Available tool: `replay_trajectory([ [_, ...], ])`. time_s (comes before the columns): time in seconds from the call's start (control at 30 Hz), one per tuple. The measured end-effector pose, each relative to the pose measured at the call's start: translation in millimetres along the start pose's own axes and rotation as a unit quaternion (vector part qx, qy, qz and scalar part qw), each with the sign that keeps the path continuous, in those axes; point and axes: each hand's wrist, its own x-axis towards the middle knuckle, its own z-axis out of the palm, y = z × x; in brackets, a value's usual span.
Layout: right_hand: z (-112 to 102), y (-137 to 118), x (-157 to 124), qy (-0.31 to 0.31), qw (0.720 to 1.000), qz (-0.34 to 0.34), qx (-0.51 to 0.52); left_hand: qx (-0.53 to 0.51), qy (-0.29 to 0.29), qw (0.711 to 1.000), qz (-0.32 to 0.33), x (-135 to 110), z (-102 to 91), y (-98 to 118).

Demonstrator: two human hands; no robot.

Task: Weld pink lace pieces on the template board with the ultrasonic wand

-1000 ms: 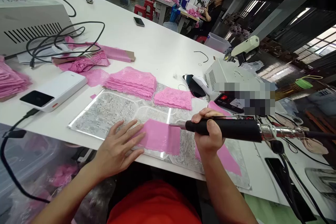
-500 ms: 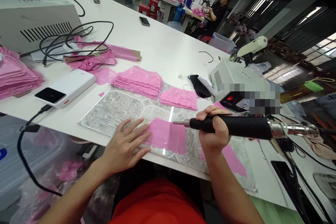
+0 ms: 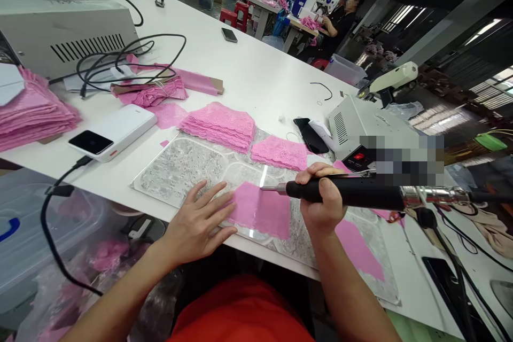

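Observation:
A pink fabric piece (image 3: pixel 260 214) lies flat on the grey marble-patterned board (image 3: pixel 176 165). My left hand (image 3: pixel 204 222) is spread open, its fingertips resting on the fabric's left edge. My right hand (image 3: pixel 324 197) is wrapped around a black corded hand tool (image 3: pixel 368 193) with a tapered metal tip. That tip is at the fabric's upper edge; whether it presses down I cannot tell. Another pink piece (image 3: pixel 358 248) lies on the board beyond my right forearm. Behind the board's middle are a taller stack of pink lace pieces (image 3: pixel 220 125) and a lower stack (image 3: pixel 279 152).
A grey box with a red display (image 3: pixel 358 156) stands at right, beside a dark phone (image 3: pixel 310 135). At left are a white power bank (image 3: pixel 114 132), looped black cable (image 3: pixel 132 59) and a pink fabric pile (image 3: pixel 36 112). A person (image 3: pixel 334 26) sits at a sewing machine beyond.
The view has shifted, so the table things appear farther right. The tool's tip has moved slightly left along the fabric's upper edge. My left hand keeps its place on the fabric.

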Motion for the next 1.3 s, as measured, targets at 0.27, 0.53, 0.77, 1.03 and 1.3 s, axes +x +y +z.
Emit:
replay_trajectory([
  [0.27,7.2,-2.6,1.5,0.013,1.0,0.005,0.009,0.017,0.019,1.0,0.015,-9.6,-3.0,1.6],
  [0.53,34.2,2.3,-6.0,-0.034,0.998,0.026,0.034,-0.008,0.023,0.999,0.028,-25.6,-8.8,-2.9],
  [0.77,36.2,6.1,-8.6,-0.031,0.999,0.032,0.02,-0.021,0.03,0.999,0.025,-27.3,-9.6,-4.1],
  [1.03,38.0,6.4,-9.7,-0.035,0.999,0.026,0.025,-0.024,0.04,0.999,0.022,-28.6,-9.6,-4.8],
  [1.3,37.0,6.6,-8.4,-0.037,0.999,0.022,0.005,-0.031,0.037,0.999,0.017,-29.8,-11.2,-4.1],
])
